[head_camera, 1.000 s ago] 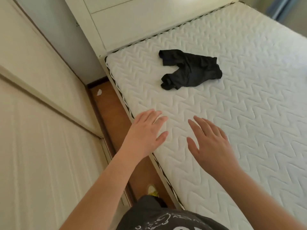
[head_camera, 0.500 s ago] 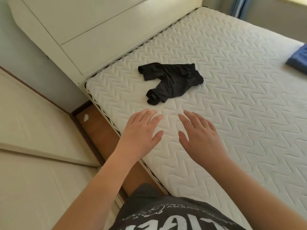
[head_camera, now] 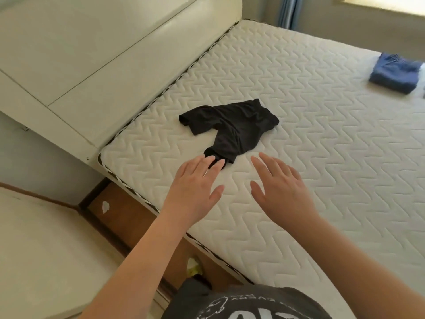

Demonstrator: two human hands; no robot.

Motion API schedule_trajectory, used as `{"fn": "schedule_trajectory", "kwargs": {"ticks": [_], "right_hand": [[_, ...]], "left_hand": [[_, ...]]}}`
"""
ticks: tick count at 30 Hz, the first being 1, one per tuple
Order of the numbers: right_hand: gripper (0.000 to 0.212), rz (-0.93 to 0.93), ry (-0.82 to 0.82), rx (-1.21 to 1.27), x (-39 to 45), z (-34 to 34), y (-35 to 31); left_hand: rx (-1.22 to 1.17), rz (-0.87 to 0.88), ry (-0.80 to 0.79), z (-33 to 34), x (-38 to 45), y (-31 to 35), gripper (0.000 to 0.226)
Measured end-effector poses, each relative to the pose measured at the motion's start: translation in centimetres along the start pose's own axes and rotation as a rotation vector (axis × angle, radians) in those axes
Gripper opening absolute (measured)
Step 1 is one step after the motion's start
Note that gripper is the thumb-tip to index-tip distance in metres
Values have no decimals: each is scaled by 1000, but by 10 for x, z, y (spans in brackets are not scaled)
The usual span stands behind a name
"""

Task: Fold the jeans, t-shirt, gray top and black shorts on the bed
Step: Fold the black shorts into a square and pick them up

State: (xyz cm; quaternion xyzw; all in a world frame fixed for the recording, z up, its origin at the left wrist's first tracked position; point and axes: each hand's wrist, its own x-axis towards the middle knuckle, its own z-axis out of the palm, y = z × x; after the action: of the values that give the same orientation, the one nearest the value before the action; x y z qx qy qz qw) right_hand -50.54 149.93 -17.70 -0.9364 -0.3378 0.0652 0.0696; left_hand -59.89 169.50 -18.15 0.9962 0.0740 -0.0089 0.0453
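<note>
The black shorts [head_camera: 232,127] lie crumpled and unfolded on the white quilted mattress [head_camera: 322,157], near its head corner. My left hand [head_camera: 195,187] stretches over the mattress with fingers straight, and its fingertips reach the near leg end of the shorts. My right hand [head_camera: 280,187] hovers flat and spread just right of that leg end, a short gap from the fabric. Neither hand holds anything. Folded blue jeans [head_camera: 395,74] sit at the far right edge of the bed.
A cream headboard [head_camera: 103,65] rises at the left of the mattress. Between the bed and a pale cabinet [head_camera: 46,249] runs a narrow strip of brown floor [head_camera: 128,210] with scraps of litter. A window and blue curtain [head_camera: 287,12] stand at the back.
Both hands have moved forward toward the shorts; the left fingertips now reach the leg end. The view has swung right, bringing the folded jeans into sight.
</note>
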Motion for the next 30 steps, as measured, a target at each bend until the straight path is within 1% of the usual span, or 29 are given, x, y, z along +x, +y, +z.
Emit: {"fn": "schedule_trajectory", "kwargs": {"ticks": [4,7,11,15,20,26,30], "right_hand": [[58,109,1,6,30,4,-47],[60,163,22,8,39,1,-68],[56,239,32,7,42,1,-73],[56,308,66,20,47,3,-66],[58,309,47,48,76,13,-53],[59,262,26,74,117,14,-59],[60,274,14,49,147,16,-67]], "left_hand": [[0,105,-34,-4,16,-59,59],[4,175,-53,-5,34,-89,60],[15,262,-62,-3,61,-98,60],[16,293,-69,0,82,-93,61],[46,296,-77,0,99,-98,60],[49,270,-60,-1,121,-118,59],[27,314,-62,5,146,-137,59]]}}
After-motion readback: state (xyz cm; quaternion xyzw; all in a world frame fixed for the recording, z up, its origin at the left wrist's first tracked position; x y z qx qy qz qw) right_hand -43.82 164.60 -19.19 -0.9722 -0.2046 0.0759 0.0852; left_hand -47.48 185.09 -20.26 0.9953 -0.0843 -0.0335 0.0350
